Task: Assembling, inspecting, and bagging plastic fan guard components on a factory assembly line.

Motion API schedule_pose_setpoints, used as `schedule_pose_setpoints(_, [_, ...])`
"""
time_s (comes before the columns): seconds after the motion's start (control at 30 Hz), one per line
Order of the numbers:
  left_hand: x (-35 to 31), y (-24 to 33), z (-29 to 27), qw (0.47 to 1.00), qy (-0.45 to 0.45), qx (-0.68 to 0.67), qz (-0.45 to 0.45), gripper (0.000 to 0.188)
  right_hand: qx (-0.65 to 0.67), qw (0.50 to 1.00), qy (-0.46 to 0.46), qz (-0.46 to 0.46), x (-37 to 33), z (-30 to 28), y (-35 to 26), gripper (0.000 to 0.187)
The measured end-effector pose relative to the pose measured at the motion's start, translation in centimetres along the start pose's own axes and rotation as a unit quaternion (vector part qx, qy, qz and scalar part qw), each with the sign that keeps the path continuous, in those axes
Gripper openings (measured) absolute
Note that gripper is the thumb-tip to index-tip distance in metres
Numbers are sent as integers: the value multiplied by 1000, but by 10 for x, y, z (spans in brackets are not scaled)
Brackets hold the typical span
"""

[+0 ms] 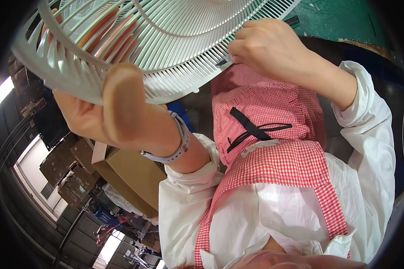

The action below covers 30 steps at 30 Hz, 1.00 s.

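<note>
A white plastic fan grille (175,85) with many thin ribs is tilted up in front of me. My left hand (107,105) is closed around its near left rim, the thumb on the outside and the fingers showing blurred behind the ribs. My right hand (267,45) is a fist at the near right rim. Out of it, by the rim, pokes a thin dark blade-like tip (223,61). A black end (292,21) shows beyond the knuckles, seemingly of the same slim tool. The fingers hide its middle, so its exact kind is unclear.
A green work surface (345,20) with a worn edge lies beyond my right hand. An open cardboard box (128,175) stands to the left, with stacked cartons (69,166) past it. My red checked apron (274,166) with black ties is close below the grille.
</note>
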<state>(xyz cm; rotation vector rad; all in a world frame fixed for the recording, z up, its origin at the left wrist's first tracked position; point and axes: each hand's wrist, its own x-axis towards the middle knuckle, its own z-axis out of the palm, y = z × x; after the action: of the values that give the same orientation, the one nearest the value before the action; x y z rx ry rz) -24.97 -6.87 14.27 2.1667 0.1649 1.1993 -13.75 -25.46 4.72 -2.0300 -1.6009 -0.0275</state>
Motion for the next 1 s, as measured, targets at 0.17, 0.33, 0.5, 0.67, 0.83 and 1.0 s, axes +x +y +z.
schedule_pose_setpoints(0.17, [4,12,10,998,8,-44,-50,56,-33,999,27,-16,3,8,7,10])
schedule_pose_setpoints(0.33, [0,7,4,999,14,12,-31,55,-19,999,25,-9,8,-3,1,13])
schedule_pose_setpoints(0.5, [-1,4,2,999,-3,31,-18,53,15,1000,-4,-2,0,4,4,9])
schedule_pose_setpoints(0.67, [-4,6,11,998,67,11,-4,48,1,1000,8,-18,5,6,5,9])
schedule_pose_setpoints(0.83, [-2,8,9,998,55,23,-8,44,-6,1000,22,-18,6,12,5,8])
schedule_pose_setpoints(1.0, [-3,13,8,998,32,59,-14,40,-51,996,57,-36,14,6,5,11])
